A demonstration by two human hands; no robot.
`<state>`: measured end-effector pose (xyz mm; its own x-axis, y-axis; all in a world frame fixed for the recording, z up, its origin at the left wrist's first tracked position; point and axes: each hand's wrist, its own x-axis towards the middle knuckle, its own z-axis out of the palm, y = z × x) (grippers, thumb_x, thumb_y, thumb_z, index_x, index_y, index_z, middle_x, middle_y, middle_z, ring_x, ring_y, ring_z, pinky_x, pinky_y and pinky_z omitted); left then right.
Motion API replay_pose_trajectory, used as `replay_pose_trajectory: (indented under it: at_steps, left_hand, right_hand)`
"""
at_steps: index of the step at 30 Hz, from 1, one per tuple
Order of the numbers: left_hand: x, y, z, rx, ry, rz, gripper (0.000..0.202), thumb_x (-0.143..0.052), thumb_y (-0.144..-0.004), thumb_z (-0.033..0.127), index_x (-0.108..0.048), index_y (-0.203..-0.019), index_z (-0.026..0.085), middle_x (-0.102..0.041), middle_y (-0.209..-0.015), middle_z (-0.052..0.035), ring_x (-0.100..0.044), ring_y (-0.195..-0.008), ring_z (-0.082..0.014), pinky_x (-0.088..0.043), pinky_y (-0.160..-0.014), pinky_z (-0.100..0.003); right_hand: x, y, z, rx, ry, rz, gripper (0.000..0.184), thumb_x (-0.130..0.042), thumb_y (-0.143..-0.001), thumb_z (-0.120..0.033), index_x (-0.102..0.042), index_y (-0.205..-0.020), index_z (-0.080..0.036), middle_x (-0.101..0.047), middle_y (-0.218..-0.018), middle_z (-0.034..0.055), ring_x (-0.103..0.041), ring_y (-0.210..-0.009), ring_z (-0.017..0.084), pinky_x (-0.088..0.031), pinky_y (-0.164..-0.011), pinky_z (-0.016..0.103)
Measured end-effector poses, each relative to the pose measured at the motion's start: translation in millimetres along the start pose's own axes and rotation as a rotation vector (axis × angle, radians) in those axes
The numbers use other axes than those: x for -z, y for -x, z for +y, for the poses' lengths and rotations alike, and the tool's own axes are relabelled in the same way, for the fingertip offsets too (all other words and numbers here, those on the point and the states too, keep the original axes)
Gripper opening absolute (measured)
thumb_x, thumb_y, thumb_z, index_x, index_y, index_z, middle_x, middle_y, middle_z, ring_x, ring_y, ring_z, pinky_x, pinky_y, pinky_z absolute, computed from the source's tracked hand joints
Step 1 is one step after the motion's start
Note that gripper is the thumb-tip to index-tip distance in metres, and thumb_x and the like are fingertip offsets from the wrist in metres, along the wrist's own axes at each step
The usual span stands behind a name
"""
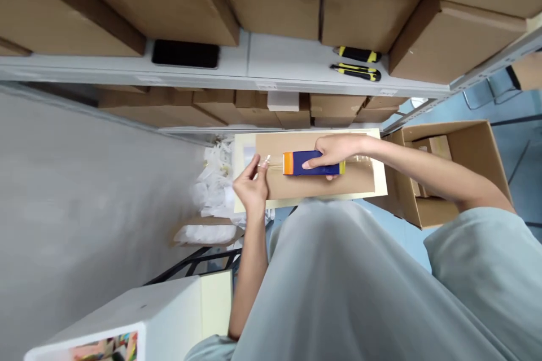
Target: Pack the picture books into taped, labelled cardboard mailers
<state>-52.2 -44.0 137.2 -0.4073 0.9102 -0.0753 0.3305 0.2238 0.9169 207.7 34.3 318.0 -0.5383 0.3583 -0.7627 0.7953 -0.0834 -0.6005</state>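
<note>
A flat brown cardboard box [313, 180] lies on a pale cream sheet [381, 183] in front of my body. My right hand [334, 151] grips a blue tape dispenser with an orange end [311, 163] and presses it on the box's middle seam. My left hand [250, 185] is at the box's left end, its fingers pinched on the clear tape strip [265, 162] there. A strip of clear tape runs along the seam to the right of the dispenser.
A grey shelf [271, 65] above holds brown cartons, a black phone [185, 54] and two yellow-black utility knives [356, 64]. An open carton [449, 172] stands at the right. White plastic bags [214, 186] lie at the left. A white box [139, 316] sits at the lower left.
</note>
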Motion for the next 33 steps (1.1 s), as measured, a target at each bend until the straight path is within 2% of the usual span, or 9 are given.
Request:
replay_pose_trajectory:
  at_steps: [3, 8, 11, 13, 16, 22, 26, 29, 33]
  left_hand:
    - [-5.2, -3, 1, 0.014, -0.026, 0.033, 0.042, -0.076, -0.093, 0.022, -0.079, -0.132, 0.009, -0.079, -0.136, -0.0174, -0.076, -0.130, -0.0293, -0.055, -0.122, -0.045]
    - [-13.1, -7, 3, 0.103, 0.012, 0.054, 0.059, -0.073, -0.088, 0.004, -0.064, -0.146, -0.004, -0.071, -0.146, -0.0246, -0.072, -0.137, -0.0271, -0.055, -0.121, -0.042]
    - [-14.6, -8, 4, 0.079, -0.014, 0.075, 0.055, -0.070, -0.086, -0.001, -0.066, -0.141, -0.006, -0.071, -0.145, -0.0239, -0.071, -0.138, -0.0258, -0.053, -0.123, -0.041]
    - [-14.1, -7, 5, 0.050, -0.023, 0.044, 0.056, -0.069, -0.087, -0.001, -0.066, -0.142, -0.005, -0.071, -0.146, -0.0212, -0.072, -0.137, -0.0250, -0.052, -0.124, -0.041]
    - [-12.9, -4, 8, 0.011, -0.040, -0.022, 0.055, -0.067, -0.088, 0.003, -0.066, -0.143, -0.002, -0.071, -0.146, -0.0173, -0.072, -0.136, -0.0244, -0.053, -0.123, -0.041]
    - [-16.4, -2, 13, 0.019, -0.157, 0.016, 0.053, -0.068, -0.090, 0.007, -0.067, -0.143, 0.006, -0.072, -0.147, -0.0088, -0.071, -0.137, -0.0215, -0.050, -0.126, -0.050]
    - [-22.2, 0, 19, 0.024, -0.218, 0.019, 0.049, -0.067, -0.093, 0.010, -0.068, -0.142, 0.009, -0.073, -0.147, -0.0058, -0.070, -0.139, -0.0206, -0.048, -0.128, -0.053]
    - [-26.1, 2, 26, 0.033, -0.243, 0.016, 0.047, -0.066, -0.095, 0.011, -0.068, -0.142, 0.008, -0.073, -0.147, -0.0057, -0.069, -0.141, -0.0201, -0.047, -0.129, -0.052]
    - [-27.0, 8, 31, 0.045, -0.200, 0.034, 0.050, -0.067, -0.094, 0.007, -0.066, -0.143, 0.005, -0.072, -0.149, -0.0084, -0.069, -0.140, -0.0219, -0.046, -0.129, -0.050]
  right_hand:
    - [11, 39, 30, -0.009, 0.005, -0.017, 0.069, -0.067, -0.094, -0.080, -0.079, -0.079, -0.014, -0.079, -0.073, 0.0062, -0.068, -0.069, 0.017, -0.051, -0.073, 0.028]
    - [23, 125, 111, -0.144, -0.024, -0.025, 0.075, -0.064, -0.091, -0.087, -0.078, -0.083, -0.014, -0.079, -0.076, 0.0062, -0.072, -0.077, 0.019, -0.053, -0.074, 0.029]
    - [27, 166, 161, -0.228, -0.030, -0.025, 0.075, -0.064, -0.090, -0.089, -0.077, -0.083, -0.015, -0.080, -0.081, 0.0058, -0.074, -0.080, 0.019, -0.053, -0.073, 0.029]
    - [26, 181, 188, -0.247, -0.048, -0.013, 0.074, -0.064, -0.091, -0.088, -0.076, -0.084, -0.016, -0.081, -0.085, 0.0055, -0.074, -0.081, 0.019, -0.053, -0.073, 0.029]
    - [21, 181, 217, -0.233, -0.066, 0.009, 0.070, -0.068, -0.091, -0.085, -0.075, -0.084, -0.016, -0.081, -0.089, 0.0053, -0.073, -0.083, 0.018, -0.053, -0.073, 0.028]
    - [11, 150, 279, -0.243, -0.084, 0.166, 0.066, -0.068, -0.095, -0.079, -0.074, -0.084, -0.015, -0.080, -0.088, 0.0041, -0.071, -0.081, 0.014, -0.053, -0.072, 0.025]
    - [13, 151, 324, -0.255, -0.089, 0.183, 0.068, -0.072, -0.088, -0.084, -0.076, -0.084, -0.016, -0.081, -0.092, 0.0027, -0.071, -0.077, 0.013, -0.052, -0.069, 0.026]
    - [15, 150, 333, -0.251, -0.072, 0.173, 0.068, -0.073, -0.087, -0.083, -0.078, -0.086, -0.015, -0.080, -0.088, 0.0023, -0.072, -0.078, 0.015, -0.052, -0.070, 0.027]
    - [5, 129, 310, -0.215, -0.123, 0.192, 0.063, -0.080, -0.086, -0.077, -0.077, -0.080, -0.014, -0.077, -0.076, 0.0045, -0.072, -0.076, 0.018, -0.051, -0.070, 0.029]
